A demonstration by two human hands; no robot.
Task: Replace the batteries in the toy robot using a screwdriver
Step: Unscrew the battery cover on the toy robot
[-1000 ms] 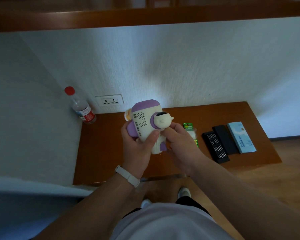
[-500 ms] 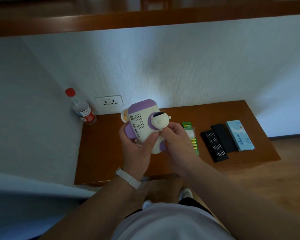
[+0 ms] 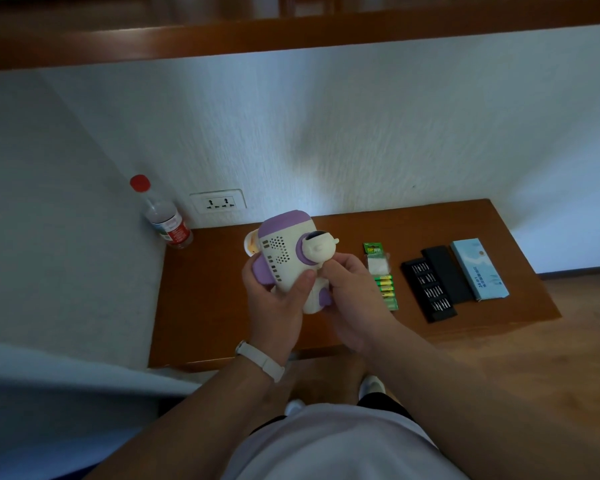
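While screwdriver kit (image 3: 428, 294) and new batteries (image 3: 386, 287) are lying untouched near the table (image 3: 205, 306)'s right edge, the apparently unopened toy robot (image 3: 286, 261) is being gripped above its middle by left hand (image 3: 278, 304) and right hand (image 3: 355, 299).

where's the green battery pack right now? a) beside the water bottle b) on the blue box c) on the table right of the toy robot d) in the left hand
c: the battery pack lies flat on the table, to the right of the toy robot and left of the black bit case.
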